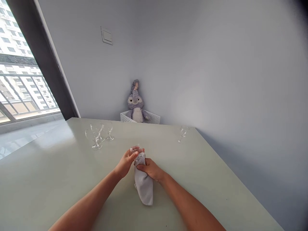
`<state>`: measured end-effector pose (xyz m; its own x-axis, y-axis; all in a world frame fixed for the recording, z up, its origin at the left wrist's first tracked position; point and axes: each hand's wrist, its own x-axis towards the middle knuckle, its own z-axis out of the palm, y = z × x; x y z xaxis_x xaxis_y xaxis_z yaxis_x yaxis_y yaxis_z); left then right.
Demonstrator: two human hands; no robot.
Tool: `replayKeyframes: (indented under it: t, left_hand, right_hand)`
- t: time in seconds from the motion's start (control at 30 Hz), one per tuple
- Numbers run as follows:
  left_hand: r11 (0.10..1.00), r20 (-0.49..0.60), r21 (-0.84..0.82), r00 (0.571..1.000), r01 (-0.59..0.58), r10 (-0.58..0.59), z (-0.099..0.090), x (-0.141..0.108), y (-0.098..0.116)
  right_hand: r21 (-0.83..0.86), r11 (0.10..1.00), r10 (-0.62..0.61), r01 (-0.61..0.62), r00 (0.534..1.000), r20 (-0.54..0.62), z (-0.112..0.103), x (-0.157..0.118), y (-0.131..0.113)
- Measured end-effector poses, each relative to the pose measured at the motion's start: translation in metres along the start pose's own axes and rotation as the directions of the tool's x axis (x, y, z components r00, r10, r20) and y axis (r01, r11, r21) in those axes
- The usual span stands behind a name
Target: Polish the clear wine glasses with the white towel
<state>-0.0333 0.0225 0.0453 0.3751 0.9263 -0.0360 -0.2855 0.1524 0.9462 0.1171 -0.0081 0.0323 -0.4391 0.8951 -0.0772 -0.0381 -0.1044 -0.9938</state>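
Note:
My left hand [130, 159] is closed round a clear stemmed glass [135, 149], held tilted just above the table. A light grey cloth [144, 187] lies against the near end of that glass and hangs down towards me. My right hand [151, 169] grips the cloth with the thumb on top, pressing it about the glass. Cloth and fingers hide part of the glass, so I cannot tell how far the cloth reaches inside it.
Three stemmed glasses [97, 146] stand close together at the left of the pale table [192, 192]. Another stemmed glass [183, 132] stands far right. Behind the table, a plush toy [137, 112] sits in a white perforated basket [155, 118] by the wall.

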Motion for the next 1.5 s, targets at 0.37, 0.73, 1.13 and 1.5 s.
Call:
replayKeyframes:
  t: [0.37,0.73,1.13,1.5]
  left_hand:
    - [0.931,-0.387,-0.262,0.911,-0.254,0.140,-0.001,0.008,0.004]
    - [0.845,-0.335,-0.257,0.863,-0.469,0.377,0.003,0.002,0.016]
    - [0.808,-0.096,0.087,0.803,-0.582,0.589,0.023,-0.012,0.002]
    - [0.736,-0.076,0.651,0.948,-0.187,0.308,0.004,0.005,-0.036]
  right_hand:
    - [-0.717,0.696,-0.366,0.026,0.872,-0.325,0.000,0.005,0.008]
    - [-0.403,0.913,-0.103,-0.065,0.919,-0.380,0.007,0.017,0.021]
    - [-0.906,0.424,-0.521,-0.011,0.815,-0.254,-0.003,-0.003,-0.022]
    - [-0.711,0.627,-0.362,-0.319,0.689,-0.628,-0.087,0.023,-0.008]
